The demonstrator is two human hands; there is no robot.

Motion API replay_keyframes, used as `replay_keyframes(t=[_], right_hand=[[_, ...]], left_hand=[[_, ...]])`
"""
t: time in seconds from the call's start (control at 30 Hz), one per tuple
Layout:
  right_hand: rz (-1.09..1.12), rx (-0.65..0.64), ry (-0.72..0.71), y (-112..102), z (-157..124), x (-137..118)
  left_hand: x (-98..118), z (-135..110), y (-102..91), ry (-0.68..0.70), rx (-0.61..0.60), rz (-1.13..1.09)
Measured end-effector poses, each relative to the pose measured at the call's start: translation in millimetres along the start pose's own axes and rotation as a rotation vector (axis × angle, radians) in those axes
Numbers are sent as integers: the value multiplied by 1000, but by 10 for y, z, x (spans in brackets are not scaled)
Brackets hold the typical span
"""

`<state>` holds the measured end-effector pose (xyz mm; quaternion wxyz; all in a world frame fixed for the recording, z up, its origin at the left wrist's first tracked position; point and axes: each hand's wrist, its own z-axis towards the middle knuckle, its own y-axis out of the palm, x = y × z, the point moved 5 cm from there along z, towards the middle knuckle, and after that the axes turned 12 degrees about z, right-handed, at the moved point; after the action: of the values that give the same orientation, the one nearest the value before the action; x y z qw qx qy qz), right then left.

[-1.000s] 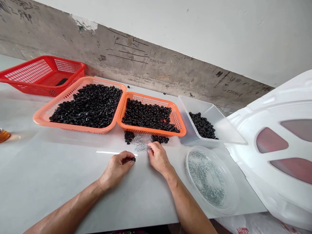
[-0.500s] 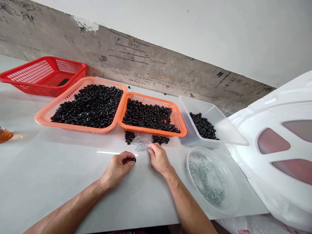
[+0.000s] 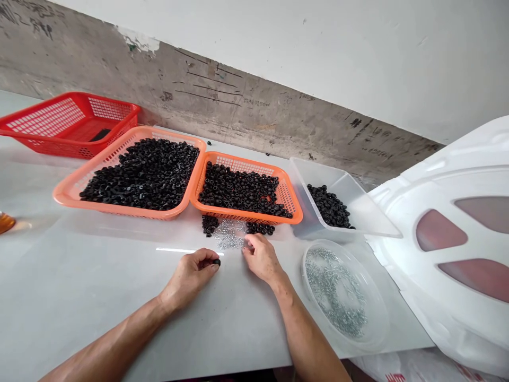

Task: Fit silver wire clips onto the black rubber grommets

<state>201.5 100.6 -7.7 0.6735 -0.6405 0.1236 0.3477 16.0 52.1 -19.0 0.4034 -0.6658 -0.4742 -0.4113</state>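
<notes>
My left hand [image 3: 191, 277] is closed, pinching a small round black part [image 3: 217, 262] between thumb and fingertips just above the table. My right hand [image 3: 262, 259] is at the right edge of a loose patch of small shiny silver balls [image 3: 228, 234], its thumb and forefinger slightly apart; no held thing shows there. Small black parts [image 3: 209, 225] lie left of the silver patch, and black ring-like parts [image 3: 260, 228] lie right of it, beyond my right fingers.
Behind my hands stand a large orange basket [image 3: 63, 198] and a smaller orange basket [image 3: 298, 212], both holding black parts. A clear bin [image 3: 369, 223] holds more. Silver bits fill a round clear tub [image 3: 377, 313] on the right. A red basket [image 3: 47, 140] stands far left, near the wall.
My right thumb and forefinger have parted a little at the silver balls. My left hand keeps its pinch on the black part. The whole view has shifted slightly.
</notes>
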Motion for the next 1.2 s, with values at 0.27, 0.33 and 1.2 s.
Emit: replay_keyframes(t=[0.27,0.33,1.2], right_hand=[[-13,-38,-10,58,2,13],[3,-22,-10,48,0,14],[539,24,64,79,-3,-74]], left_hand=[[-6,-1,2,9,-1,33],[-5,1,4,10,2,31],[1,-7,-15,29,18,13]])
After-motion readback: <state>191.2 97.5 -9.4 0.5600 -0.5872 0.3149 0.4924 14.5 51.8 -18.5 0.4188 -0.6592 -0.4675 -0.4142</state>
